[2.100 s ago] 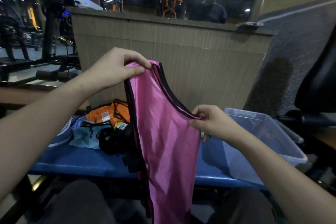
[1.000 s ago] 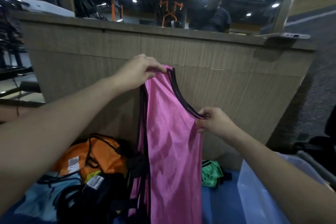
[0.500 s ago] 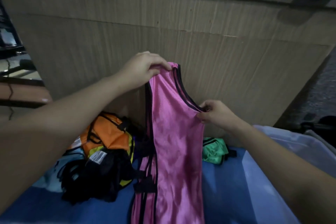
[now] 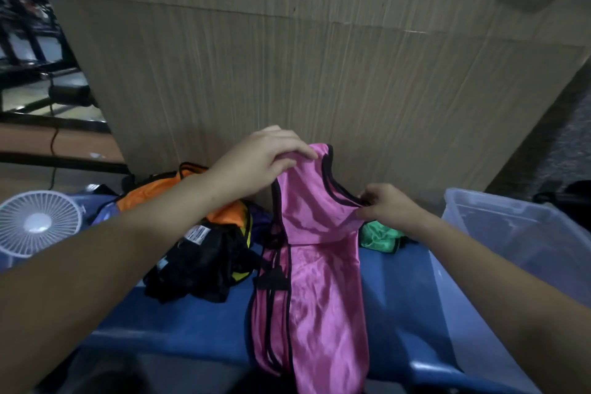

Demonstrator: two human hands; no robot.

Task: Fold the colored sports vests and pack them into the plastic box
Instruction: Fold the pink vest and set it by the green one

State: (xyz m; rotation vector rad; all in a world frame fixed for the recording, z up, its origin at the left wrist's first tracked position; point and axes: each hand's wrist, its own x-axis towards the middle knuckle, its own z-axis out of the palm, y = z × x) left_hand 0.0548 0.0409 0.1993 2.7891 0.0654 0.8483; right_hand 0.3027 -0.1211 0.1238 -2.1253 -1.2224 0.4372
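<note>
While both hands point(image 4: 323, 189) pinch the pink vest point(image 4: 319, 265), it drapes over a blue bench point(image 4: 192, 323) before wood panelling point(image 4: 287, 57).

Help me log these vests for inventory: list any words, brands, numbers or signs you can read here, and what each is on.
None can be read.
White label on the black vest: dark print, too blurred to read.
Pink vest, orange vest, green vest, plastic box, white fan: no visible text.

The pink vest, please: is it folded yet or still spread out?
Partly folded: the pink vest lies lengthwise on the blue bench, its top bent over while left hand and right hand pinch it.
</note>
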